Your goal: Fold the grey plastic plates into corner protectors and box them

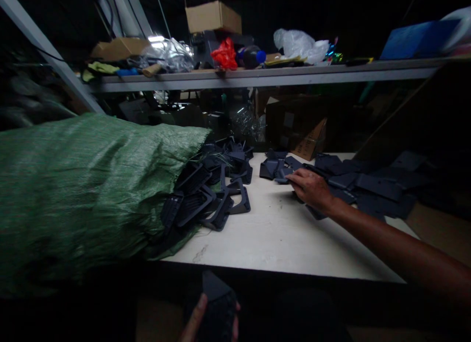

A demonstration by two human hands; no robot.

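My right hand [311, 187] reaches across the white table [279, 234] and rests its fingers on a small dark plastic part [283, 174] among a few similar ones. Whether the fingers grip that part cannot be told. My left hand [206, 320] is low at the bottom edge, below the table, closed around a dark flat plastic piece [217, 295]. A big green woven sack [81, 185] lies on its side at the left. Several black plastic frames [211, 190] spill from its mouth onto the table.
More dark flat parts [371, 185] are heaped on the table's right side. A shelf [265, 74] above carries cardboard boxes, plastic bags, a red bag and a blue box. A cardboard box [309, 138] stands behind the table.
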